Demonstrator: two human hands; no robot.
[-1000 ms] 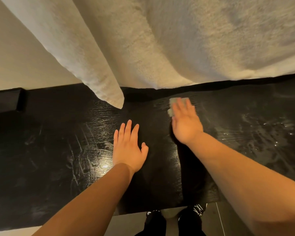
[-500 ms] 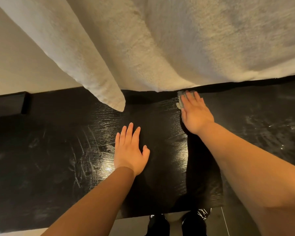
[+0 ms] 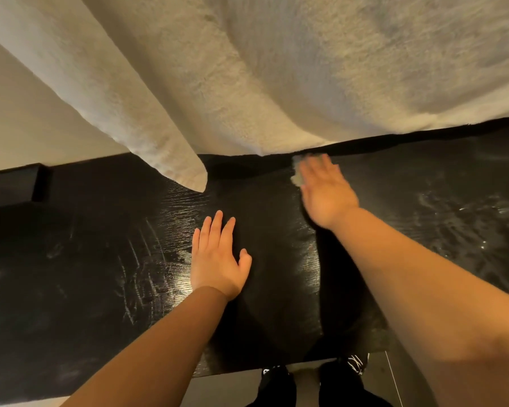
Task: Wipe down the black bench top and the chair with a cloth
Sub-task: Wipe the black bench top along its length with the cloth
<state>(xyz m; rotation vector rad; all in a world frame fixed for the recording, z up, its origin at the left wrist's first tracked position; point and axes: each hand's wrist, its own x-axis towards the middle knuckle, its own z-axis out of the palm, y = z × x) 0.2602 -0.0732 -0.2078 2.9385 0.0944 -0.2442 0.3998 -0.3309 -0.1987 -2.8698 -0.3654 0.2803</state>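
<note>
The black bench top [image 3: 86,259] runs across the whole view, glossy with wet streaks. My right hand [image 3: 325,192] lies flat with straight fingers on a small pale cloth [image 3: 296,177] at the bench's far edge; only the cloth's left rim shows from under the fingers, and the hand is blurred. My left hand [image 3: 218,259] rests flat on the bench near the middle, fingers straight and holding nothing. No chair is in view.
A thick cream blanket [image 3: 276,83] hangs over the far edge of the bench, one corner [image 3: 188,174] drooping onto the top left of my hands. My feet in dark shoes [image 3: 315,374] stand at the near edge.
My right hand first pushed the cloth away and to the right, up to the far edge under the blanket, then slid slightly left along it. My left hand stayed flat in place.
</note>
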